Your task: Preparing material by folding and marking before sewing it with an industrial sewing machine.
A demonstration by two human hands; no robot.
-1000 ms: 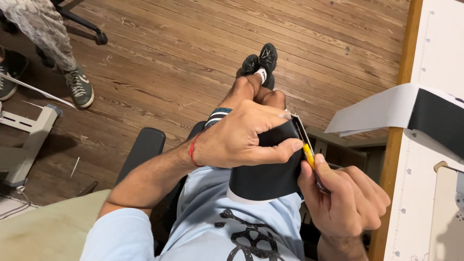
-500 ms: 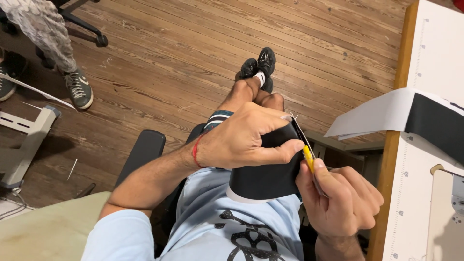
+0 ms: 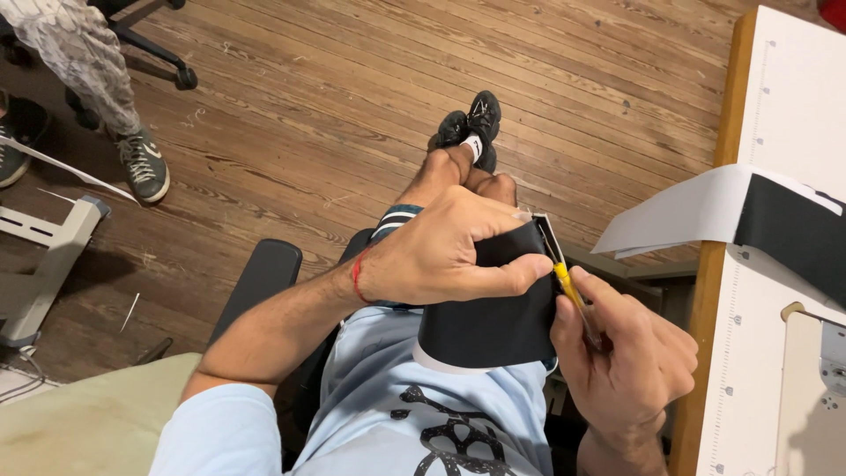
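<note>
Gripping a folded black sheet (image 3: 493,322) over the lap, the left hand (image 3: 441,256) is clamped on its upper edge while the right hand (image 3: 626,361), closed around a yellow-handled blade (image 3: 564,280), works beside the left thumb, which a slip could probably nick.

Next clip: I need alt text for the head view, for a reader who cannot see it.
A seated person's left hand pinches a curved piece of black fabric in their lap while the right hand works a small yellow-handled tool along its edge. Below lies a wooden floor; a white worktable stands to the right.
</note>
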